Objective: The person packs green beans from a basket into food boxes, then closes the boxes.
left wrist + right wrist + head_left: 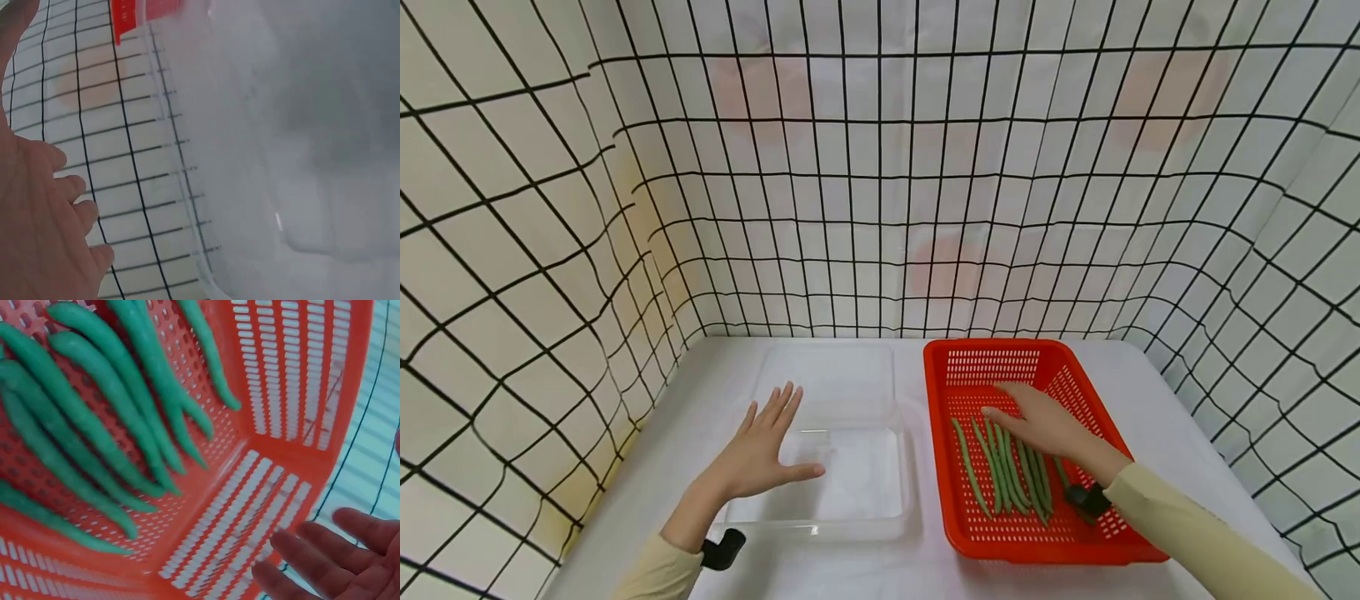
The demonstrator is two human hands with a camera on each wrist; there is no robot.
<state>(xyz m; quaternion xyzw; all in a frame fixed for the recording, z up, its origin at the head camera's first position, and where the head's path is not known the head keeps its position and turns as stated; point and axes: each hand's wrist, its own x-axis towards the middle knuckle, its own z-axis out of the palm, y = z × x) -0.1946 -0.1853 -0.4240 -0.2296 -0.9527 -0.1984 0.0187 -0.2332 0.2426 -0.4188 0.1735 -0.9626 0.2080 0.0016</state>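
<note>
Slim green beans (94, 432) lie roughly side by side toward the near edge of the red perforated basket (941, 450) under my right hand (1043, 421); a clear plastic box (853, 479) sits below my left hand (758, 458), nearer the bench's (1172, 446) left edge.

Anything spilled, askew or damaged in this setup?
Nothing stands out. The green beans lie roughly side by side in the red basket, one slightly apart on the left; none shows outside it. The basket sits upright, and the clear container shows no visible damage.
</note>
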